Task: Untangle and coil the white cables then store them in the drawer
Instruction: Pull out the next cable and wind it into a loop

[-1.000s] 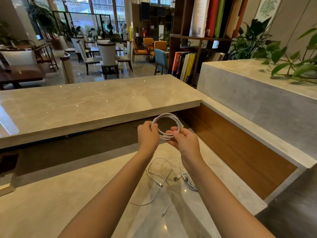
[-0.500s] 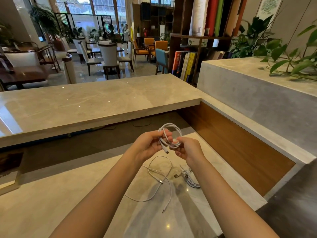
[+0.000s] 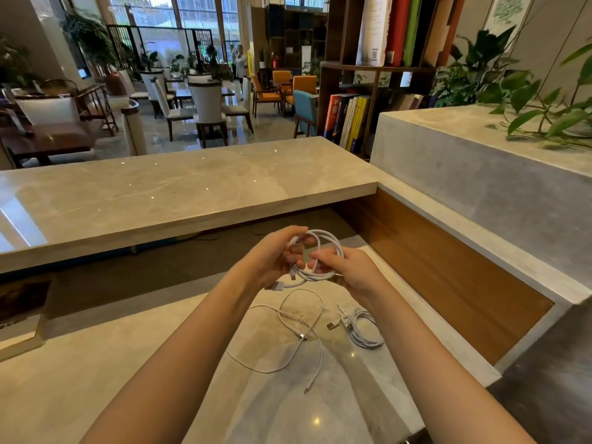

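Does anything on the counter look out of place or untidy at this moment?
Yes. One loose white cable sprawls uncoiled across the lower marble counter, its plug ends free. Right of it lies a small coiled bundle. Both hands, left hand and right hand, hold a third coil above. Nothing looks damaged.

Little can be read. A tall white book on the upper shelf of the dark wooden bookcase at far right carries a small barcode-like square near its foot, too small to decipher. The red book spine on the lower shelf bears large characters, blurred beyond reading.
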`<state>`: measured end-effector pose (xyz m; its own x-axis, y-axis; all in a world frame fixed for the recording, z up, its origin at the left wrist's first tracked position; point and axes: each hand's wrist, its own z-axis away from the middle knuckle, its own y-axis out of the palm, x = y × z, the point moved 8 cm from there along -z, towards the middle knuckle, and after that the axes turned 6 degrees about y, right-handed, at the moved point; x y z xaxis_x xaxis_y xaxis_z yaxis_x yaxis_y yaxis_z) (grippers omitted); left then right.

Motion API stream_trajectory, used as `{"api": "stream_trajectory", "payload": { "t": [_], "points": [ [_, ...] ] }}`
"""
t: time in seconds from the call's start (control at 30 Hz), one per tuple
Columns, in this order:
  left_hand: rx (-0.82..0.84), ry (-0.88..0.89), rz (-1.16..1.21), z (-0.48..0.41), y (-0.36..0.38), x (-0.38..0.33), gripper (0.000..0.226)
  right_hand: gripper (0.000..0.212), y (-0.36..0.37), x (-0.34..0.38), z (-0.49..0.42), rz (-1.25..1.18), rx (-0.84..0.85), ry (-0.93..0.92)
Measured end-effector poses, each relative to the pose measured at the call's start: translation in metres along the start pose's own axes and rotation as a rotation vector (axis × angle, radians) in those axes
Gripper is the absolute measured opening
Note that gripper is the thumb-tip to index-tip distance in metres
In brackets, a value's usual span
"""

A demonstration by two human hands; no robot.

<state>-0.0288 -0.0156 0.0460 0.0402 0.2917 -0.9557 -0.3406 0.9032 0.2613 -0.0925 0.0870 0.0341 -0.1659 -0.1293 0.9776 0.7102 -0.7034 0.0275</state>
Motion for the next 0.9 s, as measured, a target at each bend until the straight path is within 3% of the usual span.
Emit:
{"api": "stream_trajectory", "payload": {
  "t": [0.23,0.27,0.3,0.37,0.47,0.53,0.6,0.67,0.73,0.83,0.9],
  "points": [
    [0.011,0.141,-0.322,-0.003,-0.002,0.007,0.027,0.013,0.017,-0.015,0.008,-0.746,0.197,0.284],
    [-0.027,0.159,-0.387,-0.003,-0.004,0.006,0.025,0.014,0.017,-0.017,0.007,-0.762,0.191,0.3],
    [-0.072,0.172,-0.451,-0.003,-0.007,0.005,0.025,0.014,0.015,-0.019,0.007,-0.681,0.169,0.301],
    [-0.161,0.182,-0.539,-0.003,-0.014,0.005,0.029,0.018,0.006,-0.019,0.001,-0.258,0.078,0.222],
    [-0.236,0.161,-0.545,-0.004,-0.018,0.009,0.032,0.023,-0.014,0.001,-0.003,0.516,-0.21,-0.097],
    [-0.287,0.149,-0.564,-0.006,-0.017,0.009,0.032,0.02,-0.009,0.018,0.004,0.882,-0.361,-0.334],
    [-0.343,0.177,-0.734,-0.007,-0.017,0.001,0.033,0.02,-0.003,0.027,0.012,1.005,-0.435,-0.457],
    [-0.35,0.204,-0.958,-0.01,-0.014,-0.005,0.035,0.02,-0.003,0.035,0.018,1.006,-0.52,-0.555],
    [-0.329,0.181,-1.036,-0.012,-0.012,-0.001,0.033,0.021,-0.009,0.043,0.021,0.963,-0.564,-0.59],
    [-0.257,0.154,-0.95,-0.01,-0.008,0.006,0.03,0.025,-0.022,0.05,0.014,0.948,-0.521,-0.531],
    [-0.152,0.12,-0.699,-0.008,-0.006,0.009,0.035,0.023,-0.031,0.048,0.01,1.004,-0.504,-0.478]
  ]
}}
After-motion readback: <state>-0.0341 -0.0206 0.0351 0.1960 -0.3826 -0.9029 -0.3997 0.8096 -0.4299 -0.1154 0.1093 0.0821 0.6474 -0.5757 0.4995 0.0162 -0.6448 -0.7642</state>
